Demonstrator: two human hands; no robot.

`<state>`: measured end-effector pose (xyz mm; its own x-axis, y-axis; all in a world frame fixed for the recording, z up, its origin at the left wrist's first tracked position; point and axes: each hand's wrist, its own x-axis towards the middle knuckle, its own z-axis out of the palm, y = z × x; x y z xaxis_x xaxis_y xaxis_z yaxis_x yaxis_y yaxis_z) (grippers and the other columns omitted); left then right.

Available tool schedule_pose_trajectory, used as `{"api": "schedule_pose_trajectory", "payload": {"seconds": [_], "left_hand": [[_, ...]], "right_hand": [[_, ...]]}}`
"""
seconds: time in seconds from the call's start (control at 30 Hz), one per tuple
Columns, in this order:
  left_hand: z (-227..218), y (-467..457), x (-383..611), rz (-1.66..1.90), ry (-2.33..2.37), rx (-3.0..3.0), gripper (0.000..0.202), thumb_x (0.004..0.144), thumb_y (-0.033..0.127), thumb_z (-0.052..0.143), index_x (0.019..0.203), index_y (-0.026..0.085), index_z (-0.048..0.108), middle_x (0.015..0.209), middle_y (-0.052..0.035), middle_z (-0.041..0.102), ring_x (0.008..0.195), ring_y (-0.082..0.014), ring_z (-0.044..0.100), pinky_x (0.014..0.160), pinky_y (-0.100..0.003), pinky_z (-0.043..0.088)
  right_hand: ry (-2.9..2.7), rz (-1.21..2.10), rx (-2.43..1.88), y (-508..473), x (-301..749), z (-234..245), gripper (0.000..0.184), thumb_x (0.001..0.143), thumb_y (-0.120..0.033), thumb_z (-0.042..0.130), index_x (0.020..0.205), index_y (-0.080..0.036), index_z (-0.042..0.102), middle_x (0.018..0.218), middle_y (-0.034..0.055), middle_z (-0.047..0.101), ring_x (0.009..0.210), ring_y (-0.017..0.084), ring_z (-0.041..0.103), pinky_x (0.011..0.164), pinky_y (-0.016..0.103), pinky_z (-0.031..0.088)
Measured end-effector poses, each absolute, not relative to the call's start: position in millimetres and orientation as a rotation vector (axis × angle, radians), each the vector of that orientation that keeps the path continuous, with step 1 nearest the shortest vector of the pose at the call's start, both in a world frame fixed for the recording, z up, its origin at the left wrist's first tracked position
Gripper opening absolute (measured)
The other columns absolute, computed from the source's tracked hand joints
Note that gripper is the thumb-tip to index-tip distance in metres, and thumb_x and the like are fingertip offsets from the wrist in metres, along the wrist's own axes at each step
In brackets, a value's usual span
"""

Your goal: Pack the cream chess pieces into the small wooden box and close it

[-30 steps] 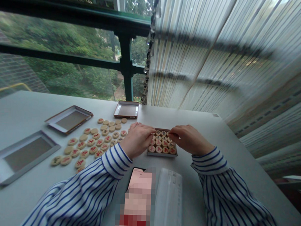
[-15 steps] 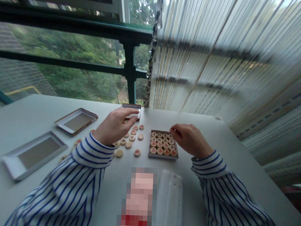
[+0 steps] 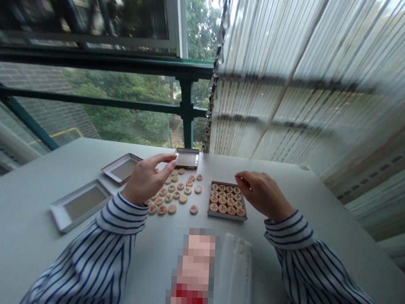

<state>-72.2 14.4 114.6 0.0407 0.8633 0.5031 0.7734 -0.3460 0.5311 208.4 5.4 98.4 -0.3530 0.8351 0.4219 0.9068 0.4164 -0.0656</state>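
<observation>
My left hand [image 3: 147, 179] hovers over the left part of a scatter of round wooden Chinese chess pieces [image 3: 177, 194], thumb and index finger apart, with nothing visible between them. Some loose pieces show red or black characters, others a plain face. To the right, a shallow box [image 3: 227, 216] holds rows of pieces, black characters at the back and red ones in front. My right hand [image 3: 265, 193] is at the box's right rear corner, fingers curled together. Whatever those fingers may hold is hidden.
Two shallow trays, a grey one [image 3: 61, 224] and a brown-edged one [image 3: 124, 183], lie at the left. Another small box lid [image 3: 186, 159] sits by the table's far edge. In front lie a clear plastic case [image 3: 235, 277] and a pixelated patch [image 3: 195, 269]. String curtains hang behind.
The view has shifted, so the table sits further right and lower. My left hand has drawn left off the pieces, uncovering more of them. My right hand stays beside the box.
</observation>
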Motion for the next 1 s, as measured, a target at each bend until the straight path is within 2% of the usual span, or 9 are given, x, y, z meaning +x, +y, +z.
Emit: {"api": "schedule_pose_trajectory", "payload": {"seconds": [0.07, 0.23, 0.33, 0.5, 0.63, 0.73, 0.83, 1.0], "left_hand": [[106, 12, -80, 1.255, 1.717, 2.110, 0.034, 0.078, 0.042, 0.048, 0.098, 0.019, 0.064, 0.095, -0.0039, 0.067, 0.082, -0.0180, 0.062, 0.072, -0.025, 0.048], [87, 4, -94, 1.375, 1.712, 1.941, 0.032, 0.078, 0.042, 0.049, 0.094, 0.018, 0.063, 0.093, -0.0048, 0.067, 0.089, -0.0188, 0.061, 0.082, -0.028, 0.047], [73, 0, -97, 1.424, 1.697, 1.884, 0.034, 0.078, 0.041, 0.049, 0.094, 0.016, 0.063, 0.095, -0.0064, 0.067, 0.090, -0.0187, 0.061, 0.083, -0.030, 0.047], [48, -2, -98, 1.413, 1.780, 1.837, 0.033, 0.077, 0.041, 0.049, 0.091, 0.015, 0.063, 0.089, -0.0078, 0.068, 0.080, -0.0188, 0.063, 0.074, -0.031, 0.051], [40, -6, -90, 1.357, 1.705, 2.065, 0.024, 0.078, 0.035, 0.048, 0.088, 0.018, 0.063, 0.084, -0.0046, 0.068, 0.078, -0.0170, 0.063, 0.075, -0.030, 0.050], [37, -10, -79, 1.284, 1.601, 2.265, 0.020, 0.079, 0.029, 0.049, 0.088, 0.018, 0.062, 0.084, -0.0055, 0.068, 0.079, -0.0168, 0.063, 0.075, -0.030, 0.050], [30, -13, -67, 1.245, 1.474, 2.431, 0.017, 0.078, 0.025, 0.050, 0.089, 0.018, 0.061, 0.085, -0.0064, 0.068, 0.083, -0.0183, 0.062, 0.078, -0.034, 0.049], [17, -13, -52, 1.107, 1.351, 2.586, 0.019, 0.077, 0.025, 0.054, 0.093, 0.016, 0.060, 0.090, -0.0085, 0.067, 0.086, -0.0203, 0.061, 0.078, -0.036, 0.048]], "right_hand": [[-2.288, -0.249, -1.480, 5, 207, 98, 0.023, 0.086, -0.024, 0.039, 0.086, -0.017, 0.061, 0.072, 0.0040, 0.064, 0.063, 0.012, 0.055, 0.065, 0.025, 0.035], [-2.261, -0.249, -1.450, 5, 206, 97, 0.022, 0.086, -0.025, 0.040, 0.089, -0.018, 0.061, 0.078, 0.0041, 0.065, 0.070, 0.014, 0.057, 0.067, 0.025, 0.036], [-2.243, -0.221, -1.433, 5, 205, 94, 0.023, 0.087, -0.024, 0.039, 0.092, -0.017, 0.061, 0.082, 0.0050, 0.066, 0.075, 0.015, 0.059, 0.071, 0.026, 0.038], [-2.259, -0.176, -1.402, 5, 201, 89, 0.023, 0.087, -0.025, 0.040, 0.093, -0.017, 0.061, 0.084, 0.0054, 0.066, 0.076, 0.015, 0.059, 0.071, 0.026, 0.040], [-2.291, -0.107, -1.356, 4, 196, 85, 0.023, 0.086, -0.026, 0.041, 0.093, -0.017, 0.061, 0.083, 0.0052, 0.066, 0.075, 0.015, 0.059, 0.070, 0.026, 0.042], [-2.304, -0.048, -1.334, 3, 192, 84, 0.022, 0.086, -0.026, 0.042, 0.093, -0.017, 0.061, 0.084, 0.0052, 0.065, 0.076, 0.015, 0.058, 0.071, 0.027, 0.042], [-2.342, 0.016, -1.309, 2, 187, 82, 0.022, 0.087, -0.026, 0.042, 0.094, -0.017, 0.061, 0.085, 0.0056, 0.064, 0.078, 0.015, 0.057, 0.072, 0.027, 0.042], [-2.452, 0.096, -1.235, -1, 176, 73, 0.020, 0.085, -0.023, 0.044, 0.097, -0.018, 0.060, 0.087, 0.0060, 0.064, 0.081, 0.016, 0.056, 0.074, 0.028, 0.041]]}}
